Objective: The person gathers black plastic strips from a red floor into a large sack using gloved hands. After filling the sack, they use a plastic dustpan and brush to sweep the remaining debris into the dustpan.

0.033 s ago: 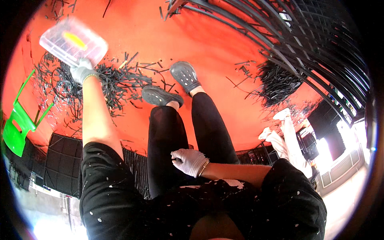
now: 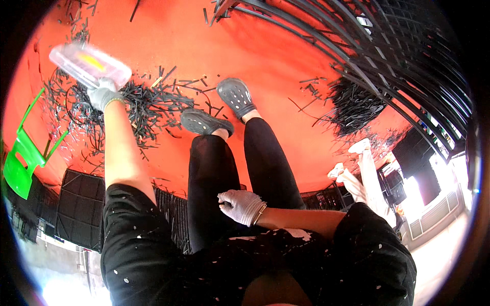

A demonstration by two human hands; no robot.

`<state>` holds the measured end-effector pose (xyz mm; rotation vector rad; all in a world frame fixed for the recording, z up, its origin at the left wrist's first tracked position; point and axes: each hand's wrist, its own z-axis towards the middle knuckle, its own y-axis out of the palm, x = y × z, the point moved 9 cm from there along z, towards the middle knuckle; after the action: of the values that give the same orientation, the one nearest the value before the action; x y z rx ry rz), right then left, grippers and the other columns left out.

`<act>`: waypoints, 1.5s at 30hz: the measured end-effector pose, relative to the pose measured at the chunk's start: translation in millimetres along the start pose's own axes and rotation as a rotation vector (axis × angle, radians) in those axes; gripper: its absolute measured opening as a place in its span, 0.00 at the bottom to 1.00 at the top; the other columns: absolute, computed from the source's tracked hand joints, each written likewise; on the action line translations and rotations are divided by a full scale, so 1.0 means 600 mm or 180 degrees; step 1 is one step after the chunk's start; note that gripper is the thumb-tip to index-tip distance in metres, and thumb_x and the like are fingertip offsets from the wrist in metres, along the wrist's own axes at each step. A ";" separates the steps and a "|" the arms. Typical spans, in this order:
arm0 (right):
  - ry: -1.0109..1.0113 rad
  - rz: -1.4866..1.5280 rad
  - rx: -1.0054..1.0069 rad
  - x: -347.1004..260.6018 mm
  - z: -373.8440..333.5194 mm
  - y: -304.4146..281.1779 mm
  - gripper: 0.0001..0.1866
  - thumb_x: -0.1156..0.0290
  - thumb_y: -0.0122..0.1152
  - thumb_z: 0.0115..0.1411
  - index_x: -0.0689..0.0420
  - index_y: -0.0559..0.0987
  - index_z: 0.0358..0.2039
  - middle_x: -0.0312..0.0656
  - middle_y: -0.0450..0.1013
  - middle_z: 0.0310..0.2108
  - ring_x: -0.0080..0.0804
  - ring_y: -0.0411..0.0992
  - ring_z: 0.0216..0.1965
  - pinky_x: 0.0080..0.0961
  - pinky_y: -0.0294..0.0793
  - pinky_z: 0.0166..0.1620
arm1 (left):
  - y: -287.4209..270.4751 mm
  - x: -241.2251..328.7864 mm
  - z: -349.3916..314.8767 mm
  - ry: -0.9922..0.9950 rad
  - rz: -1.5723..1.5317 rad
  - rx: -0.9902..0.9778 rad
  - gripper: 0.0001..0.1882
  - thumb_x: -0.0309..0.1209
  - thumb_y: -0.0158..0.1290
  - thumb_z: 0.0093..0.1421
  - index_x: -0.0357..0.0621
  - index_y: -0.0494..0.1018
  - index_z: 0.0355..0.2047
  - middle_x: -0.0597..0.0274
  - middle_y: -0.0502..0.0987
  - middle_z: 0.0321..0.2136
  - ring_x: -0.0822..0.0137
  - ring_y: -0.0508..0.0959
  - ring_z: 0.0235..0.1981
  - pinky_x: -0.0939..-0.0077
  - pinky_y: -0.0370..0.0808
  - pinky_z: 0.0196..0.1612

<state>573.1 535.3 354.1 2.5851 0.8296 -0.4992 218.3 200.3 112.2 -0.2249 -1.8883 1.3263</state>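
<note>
My left hand (image 2: 104,95), in a pale work glove, stretches out to the far left. Its fingers are closed on the near edge of a flat, clear plastic container (image 2: 109,70) with a yellow patch. The container is tilted and blurred by motion, so I cannot tell whether it is a lid or a whole box. Beneath it a heap of cut black strips (image 2: 148,109) lies on the floor. Close to my lap, my right hand (image 2: 241,206), gloved too, rests loosely curled by my thigh, with nothing visible in its fingers.
Orange-red floor (image 2: 286,66) spreads around my grey clogs (image 2: 236,97). A green plastic chair (image 2: 23,163) is at the left. Long black bars (image 2: 352,56) curve across the upper right, near a second pile of black strips (image 2: 354,107). Another person's light-trousered legs (image 2: 365,178) show at right.
My left hand has shifted slightly toward the left and nearer, and the plastic container has tipped so that its face looks narrower. My right hand stays where it was.
</note>
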 end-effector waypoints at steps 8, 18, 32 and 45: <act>-0.0067 -0.0114 0.0051 0.017 0.003 0.010 0.15 0.62 0.59 0.61 0.55 0.77 0.46 0.42 0.79 0.38 0.42 0.78 0.38 0.37 0.78 0.42 | 0.087 0.056 -0.282 -0.1129 -0.3134 -0.1883 0.17 0.36 0.41 0.63 0.32 0.68 0.39 0.49 0.75 0.33 0.53 0.77 0.35 0.56 0.78 0.44; 0.0082 -0.0191 0.0209 0.026 0.001 -0.007 0.12 0.61 0.56 0.61 0.55 0.78 0.38 0.45 0.78 0.36 0.47 0.77 0.38 0.41 0.77 0.42 | 0.072 -0.131 -0.218 -0.1050 -0.2242 -0.1536 0.08 0.24 0.55 0.58 0.32 0.71 0.36 0.53 0.78 0.32 0.63 0.80 0.30 0.71 0.81 0.33; 0.0407 0.0318 0.0668 0.095 0.052 -0.049 0.17 0.67 0.59 0.62 0.65 0.75 0.47 0.35 0.77 0.31 0.20 0.73 0.34 0.20 0.73 0.43 | -0.129 -0.232 -0.255 -0.1468 -0.3251 -0.1221 0.04 0.23 0.49 0.64 0.36 0.73 0.37 0.63 0.77 0.31 0.69 0.77 0.31 0.72 0.77 0.37; -0.2584 -0.6133 0.0159 -0.670 -0.076 0.121 0.54 0.55 0.79 0.33 0.54 0.64 0.62 0.46 0.63 0.62 0.51 0.57 0.66 0.58 0.48 0.65 | -0.632 0.071 -0.447 0.0929 -0.0321 -0.2579 0.08 0.32 0.53 0.56 0.53 0.74 0.37 0.54 0.77 0.31 0.51 0.80 0.32 0.56 0.76 0.33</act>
<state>320.5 310.4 587.3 0.5231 2.5031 -1.7073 484.0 250.0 492.1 -0.6780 -2.0459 0.3709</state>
